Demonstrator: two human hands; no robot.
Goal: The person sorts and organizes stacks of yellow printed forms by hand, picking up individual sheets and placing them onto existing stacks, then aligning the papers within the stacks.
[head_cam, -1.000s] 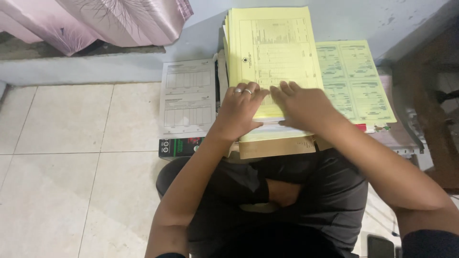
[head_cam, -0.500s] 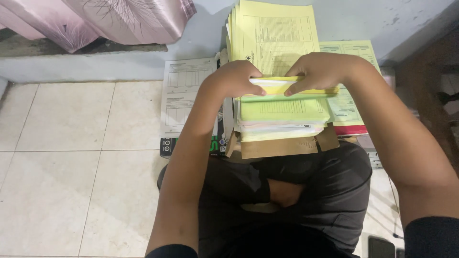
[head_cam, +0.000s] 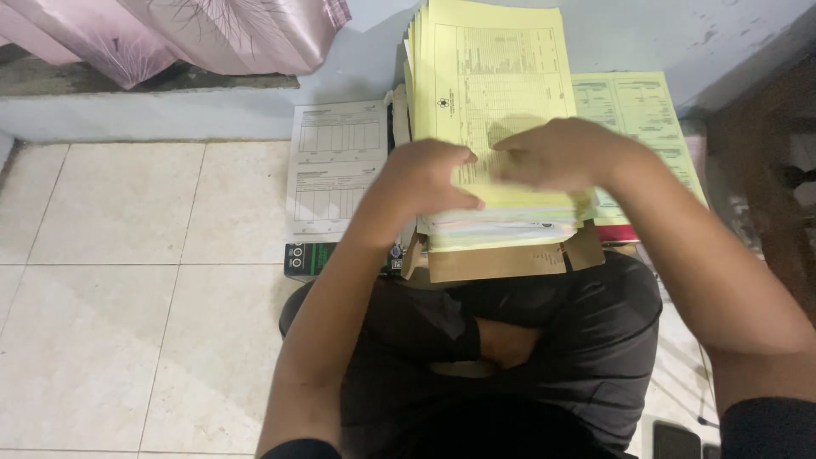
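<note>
A thick stack of yellow printed forms [head_cam: 493,76] lies in front of me, over white and pastel sheets and a brown cardboard base [head_cam: 501,259]. My left hand [head_cam: 429,178] rests palm down on the stack's near left part, fingers curled over the top sheet. My right hand [head_cam: 557,153] lies flat on the near right part, slightly blurred, touching the top yellow sheet. Whether either hand pinches a sheet I cannot tell. I sit cross-legged in dark clothes behind the stack.
A white printed form [head_cam: 336,170] lies left of the stack on a dark box [head_cam: 310,257]. A pale green form [head_cam: 642,110] lies to the right. Pink curtain [head_cam: 170,38] hangs at back left. Tiled floor [head_cam: 127,297] spreads left; dark wooden furniture [head_cam: 765,161] stands right.
Half a second ago both hands lifted and bent the near edge of yellow sheets upward. Now the sheets lie flat again and both hands press on top.
</note>
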